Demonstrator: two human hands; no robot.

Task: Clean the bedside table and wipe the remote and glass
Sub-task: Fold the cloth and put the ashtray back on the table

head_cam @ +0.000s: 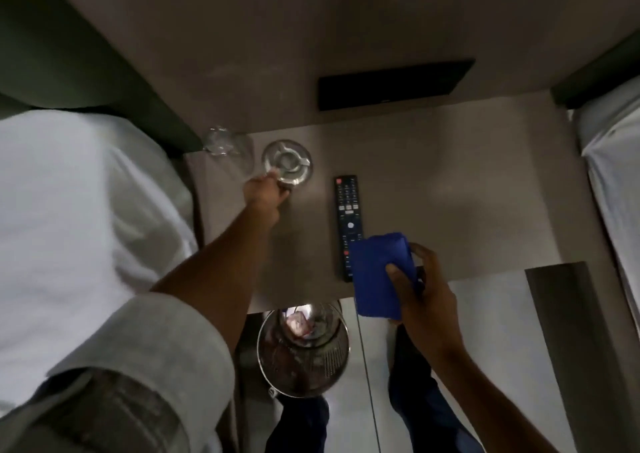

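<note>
Bedside table (433, 182) is seen from above, its grey top running between a white-sheeted bed (69, 193) on the left and another bed (613, 162) on the right. On it a black remote (348, 224) lies lengthwise near the middle, its near end partly hidden by a folded blue cloth (379, 274). At the far left corner a clear glass (230, 146) is seen, blurred, and just right of it a round glass ashtray (287, 163).

The ashtray's near rim is met by the left hand (265, 194), the arm stretched out far and forward with a rolled sleeve at the elbow; the fingers are curled at the rim and appear to pinch it, though blur makes the grasp uncertain. The blue cloth is gripped by the right hand (420, 281), thumb on top and fingers beneath, held above the table's near edge.

The step in hand is judged to be the clearing or lifting of the ashtray so that the surface beneath may be wiped. A firm hold on the smooth rim is called for next, and care that the glass just beside it is not knocked. A metal waste bin (303, 352) stands on the floor below the near edge.
</note>
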